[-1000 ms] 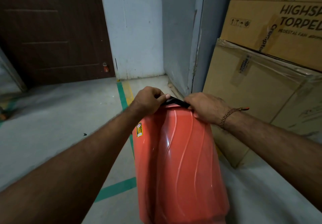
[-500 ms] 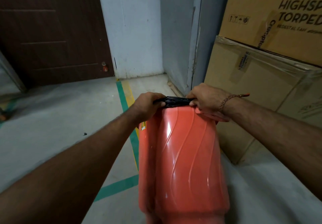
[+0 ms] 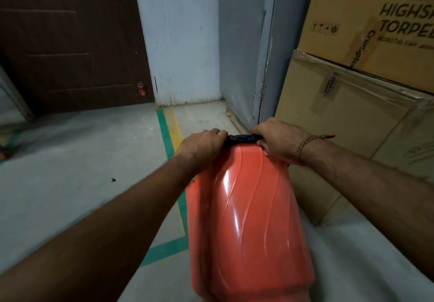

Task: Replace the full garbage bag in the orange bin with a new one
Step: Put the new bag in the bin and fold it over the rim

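Reaching forward, both hands' fingers clamp black bag at orange bin rim: left hand, right hand.

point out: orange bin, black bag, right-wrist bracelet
orange bin [image 3: 249, 219]: head view, on its glossy ribbed side wall.
black bag [image 3: 242, 139]: head view, on the strip of plastic showing between the two hands at the bin's far end.
bracelet [image 3: 305, 143]: head view, on the chain across the right wrist.
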